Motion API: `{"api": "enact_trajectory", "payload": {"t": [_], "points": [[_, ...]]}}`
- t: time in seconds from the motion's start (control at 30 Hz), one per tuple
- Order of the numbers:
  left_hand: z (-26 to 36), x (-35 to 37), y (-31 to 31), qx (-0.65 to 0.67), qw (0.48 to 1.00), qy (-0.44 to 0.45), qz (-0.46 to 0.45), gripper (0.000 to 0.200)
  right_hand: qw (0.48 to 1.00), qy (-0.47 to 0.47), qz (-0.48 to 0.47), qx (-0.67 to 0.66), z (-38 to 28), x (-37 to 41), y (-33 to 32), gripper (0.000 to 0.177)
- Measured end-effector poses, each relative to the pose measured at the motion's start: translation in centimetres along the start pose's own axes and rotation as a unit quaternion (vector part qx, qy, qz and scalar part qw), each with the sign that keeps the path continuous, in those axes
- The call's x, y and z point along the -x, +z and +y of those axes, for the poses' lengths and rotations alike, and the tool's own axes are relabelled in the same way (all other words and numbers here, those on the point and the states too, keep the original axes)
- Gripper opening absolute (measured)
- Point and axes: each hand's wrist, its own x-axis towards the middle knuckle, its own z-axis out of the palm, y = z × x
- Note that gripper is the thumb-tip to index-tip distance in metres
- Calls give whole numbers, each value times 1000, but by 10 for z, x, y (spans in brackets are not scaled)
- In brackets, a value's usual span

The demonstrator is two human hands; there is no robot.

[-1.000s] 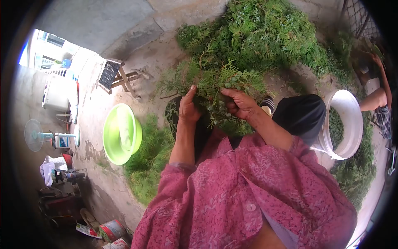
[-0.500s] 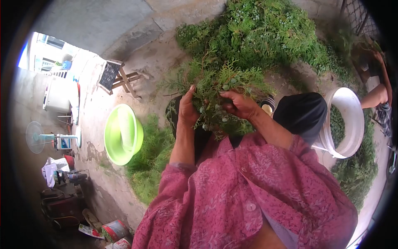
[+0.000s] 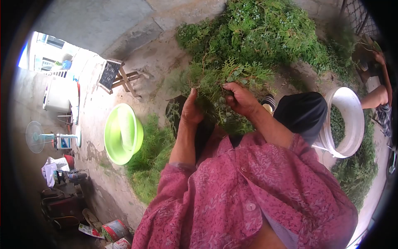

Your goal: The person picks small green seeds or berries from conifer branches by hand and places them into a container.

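Note:
A leafy green conifer branch with small pale berries is held up in front of me. My left hand grips its lower left side. My right hand is closed on the sprigs at its middle right, fingers curled into the foliage. Both arms come out of pink patterned sleeves. A big heap of the same green branches lies on the ground just beyond the hands.
A lime-green plastic basin stands on the concrete at left beside a smaller green pile. A white bucket holding green berries stands at right. Another person's arm shows at far right. A small wooden stool stands behind.
My right hand has shifted up and slightly left along the branch, and the branch has tilted upward. My left hand keeps its grip.

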Motion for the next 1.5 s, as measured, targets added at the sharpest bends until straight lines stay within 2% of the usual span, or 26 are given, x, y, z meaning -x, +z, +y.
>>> {"api": "enact_trajectory", "payload": {"t": [0.07, 0.2, 0.27, 0.3, 0.43, 0.5, 0.53, 0.6, 0.67, 0.83, 0.9, 0.93, 1.03, 1.17, 1.3, 1.4, 1.5], "points": [[-4, 2, 5, -38, 999, 12, -1, 40, 1000, 7, -1, 12, -1, -2, -1, 3], [-5, -5, -7, -28, 1000, 0, 2, 39, 998, 43, -17, 38, 7, -6, -9, 5], [-6, -7, -12, -109, 994, 23, 19, 41, 998, 48, -22, 40, 6, -4, -12, 5], [-6, -8, -14, -108, 994, 23, 19, 41, 997, 52, -27, 41, 5, -3, -13, 5], [-4, -6, -7, -99, 993, 42, 55, 28, 994, 72, -10, 79, 7, -7, -25, 3], [0, -5, -4, -89, 993, 42, 62, 26, 989, 138, -20, 46, 16, -12, -43, 4], [1, -6, -5, -75, 993, 50, 71, 25, 989, 138, -21, 47, 15, -8, -45, 4], [2, -7, -9, -60, 993, 58, 81, 25, 997, 75, -26, 11, 11, 7, -45, 6], [1, -8, -14, -72, 989, 50, 116, 27, 997, 75, -22, 14, 3, 14, -48, 7], [-4, -14, -10, -88, 985, 84, 119, 30, 998, 67, -11, -18, -2, 11, -66, 9], [-5, -14, -10, -97, 983, 106, 117, 30, 983, 130, -21, -126, 2, 8, -70, 15], [-5, -14, -10, -105, 982, 103, 121, 31, 983, 129, -21, -127, 4, 9, -69, 15], [-6, -13, -8, -118, 979, 101, 133, 32, 985, 145, 21, -91, 11, 11, -62, 19], [-8, -8, 1, -158, 973, 123, 119, 30, 994, 96, 44, 23, -3, 10, -47, 24], [-9, 1, 20, -166, 972, 95, 135, 27, 986, 52, 65, 145, -15, 12, -26, 28], [-11, 5, 22, -211, 960, 104, 149, 26, 991, 21, 56, 118, -5, 6, -35, 25], [-14, 7, 19, -245, 954, 106, 139, 26, 995, 29, 49, 84, -2, 10, -39, 23]]}}
